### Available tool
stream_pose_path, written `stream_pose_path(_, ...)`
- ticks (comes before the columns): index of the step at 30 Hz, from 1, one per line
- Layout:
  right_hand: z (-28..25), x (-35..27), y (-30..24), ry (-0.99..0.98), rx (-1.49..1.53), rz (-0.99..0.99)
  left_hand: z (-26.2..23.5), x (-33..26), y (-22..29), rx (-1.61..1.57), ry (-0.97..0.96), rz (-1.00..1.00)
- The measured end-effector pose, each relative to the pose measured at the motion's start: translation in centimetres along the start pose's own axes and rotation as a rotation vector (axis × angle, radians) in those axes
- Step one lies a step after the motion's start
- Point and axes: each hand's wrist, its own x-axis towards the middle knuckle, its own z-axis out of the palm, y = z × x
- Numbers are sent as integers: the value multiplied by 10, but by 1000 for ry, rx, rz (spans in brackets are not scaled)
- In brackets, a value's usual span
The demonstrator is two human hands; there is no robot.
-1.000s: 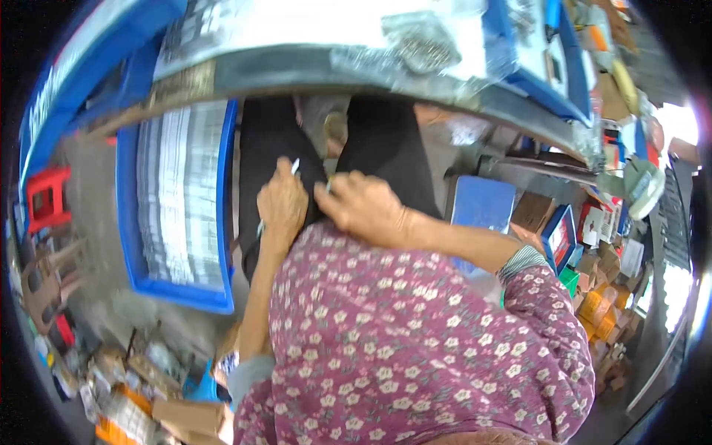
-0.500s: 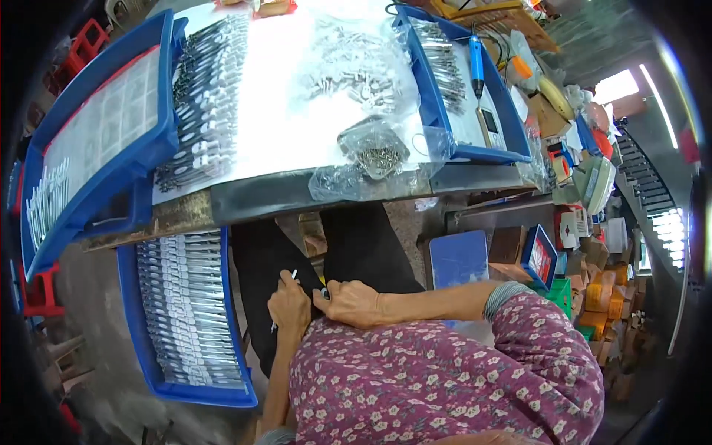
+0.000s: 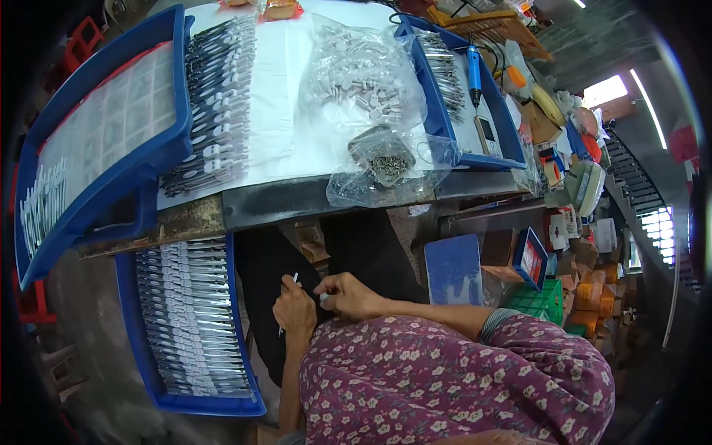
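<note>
Over the lap, the left hand (image 3: 294,310) is closed around a slim white-and-metal piece (image 3: 288,300), and the right hand (image 3: 350,295) touches it, fingertips pinching a small white part (image 3: 325,298). Just left of the hands lies a blue tray (image 3: 141,348) full of similar pieces. Beyond the hands, on the table (image 3: 297,193), sits a clear bag of screws (image 3: 386,159).

Glossy blue plastic tray (image 3: 141,356); crinkled clear plastic bag (image 3: 371,111).
</note>
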Motion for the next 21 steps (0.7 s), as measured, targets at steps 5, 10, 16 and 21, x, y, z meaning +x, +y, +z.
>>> stream_pose_path(5, -11, -9, -27, 0, 722, 551, 1, -2, 4, 27, 25, -12)
stream_pose_path(10, -6, -15, -7, -34, 717, 453, 7, -7, 0, 18, 25, -58)
stream_pose_path(16, -8, -22, 10, 12, -821, -473, 11, -1, 2, -21, 73, -20)
stream_pose_path(21, -6, -15, 16, 41, -735, -489, 21, -3, -7, -110, 137, 13)
